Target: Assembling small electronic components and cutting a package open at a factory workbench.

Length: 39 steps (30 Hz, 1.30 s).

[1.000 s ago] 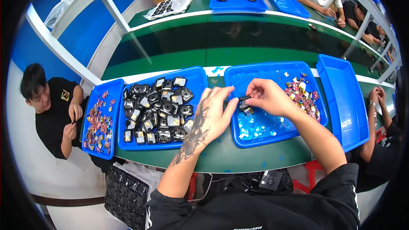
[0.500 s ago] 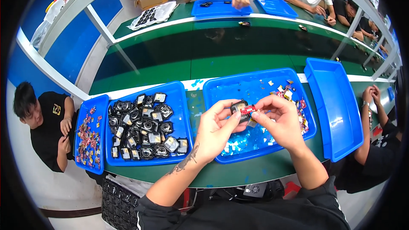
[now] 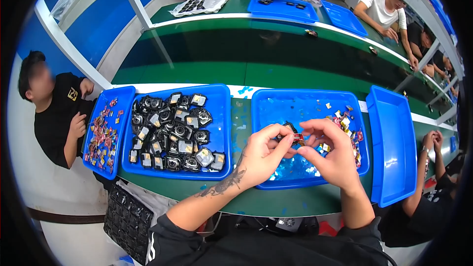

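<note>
Above the middle blue tray [image 3: 261, 99], my left hand [image 3: 268, 155] is closed on a small black housing [image 3: 289, 127], mostly hidden behind the fingers. A small red part [image 3: 298, 137] shows at its right side, by my left thumb. My right hand [image 3: 331, 150] is just to the right, thumb and forefinger apart around the red part, with nothing visibly gripped. Under both hands, the middle tray holds blue film scraps [image 3: 290, 170] and small red and yellow parts [image 3: 355, 140]. To the left, a blue tray [image 3: 224, 118] is heaped with black watch-like housings [image 3: 180, 130].
A narrow blue tray [image 3: 129, 99] of small reddish parts stands at the far left, beside a seated person [image 3: 59, 118]. At the right is another blue tray [image 3: 394, 143]. Beyond the white rail, a green conveyor belt [image 3: 207, 69] runs across, with other people working behind it.
My right fingers have parted from the red part, and the housing has turned in my left hand. The view has shifted a little. Across the belt, a person's hand has drawn back from a tray.
</note>
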Tool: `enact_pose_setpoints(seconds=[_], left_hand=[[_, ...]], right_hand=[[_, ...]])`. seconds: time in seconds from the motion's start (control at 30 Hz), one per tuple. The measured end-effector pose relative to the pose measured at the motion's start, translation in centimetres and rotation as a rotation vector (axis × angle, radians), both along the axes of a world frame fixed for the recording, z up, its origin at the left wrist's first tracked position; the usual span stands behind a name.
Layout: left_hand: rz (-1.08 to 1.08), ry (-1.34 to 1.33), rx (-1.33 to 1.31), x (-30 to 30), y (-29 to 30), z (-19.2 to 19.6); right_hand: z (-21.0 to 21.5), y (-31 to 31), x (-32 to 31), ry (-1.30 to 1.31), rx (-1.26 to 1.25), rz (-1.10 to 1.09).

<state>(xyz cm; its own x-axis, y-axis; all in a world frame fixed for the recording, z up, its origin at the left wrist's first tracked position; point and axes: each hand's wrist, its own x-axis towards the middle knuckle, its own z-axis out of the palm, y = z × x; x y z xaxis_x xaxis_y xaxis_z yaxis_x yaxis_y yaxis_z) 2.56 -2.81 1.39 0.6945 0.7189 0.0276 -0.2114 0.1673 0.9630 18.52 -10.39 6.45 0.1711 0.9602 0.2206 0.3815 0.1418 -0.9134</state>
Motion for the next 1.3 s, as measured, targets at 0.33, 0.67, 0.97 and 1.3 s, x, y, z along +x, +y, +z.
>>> enact_pose_setpoints(seconds=[0.33,0.67,0.97,1.3], left_hand=[[-0.012,0.138,0.097,-0.5,0.2,0.9],[0.234,0.141,0.742,-0.5,-0.1,0.7],[0.404,0.237,1.058,-0.7,-0.1,0.7],[0.256,0.233,0.88,-1.0,0.0,0.4]], right_hand=[[0.0,0.4,0.2,-0.079,0.07,0.018],[0.3,0.7,1.4,0.36,-0.146,0.031],[-0.5,1.1,2.0,0.567,-0.325,0.117],[-1.4,0.4,2.4,0.531,-0.242,0.161]])
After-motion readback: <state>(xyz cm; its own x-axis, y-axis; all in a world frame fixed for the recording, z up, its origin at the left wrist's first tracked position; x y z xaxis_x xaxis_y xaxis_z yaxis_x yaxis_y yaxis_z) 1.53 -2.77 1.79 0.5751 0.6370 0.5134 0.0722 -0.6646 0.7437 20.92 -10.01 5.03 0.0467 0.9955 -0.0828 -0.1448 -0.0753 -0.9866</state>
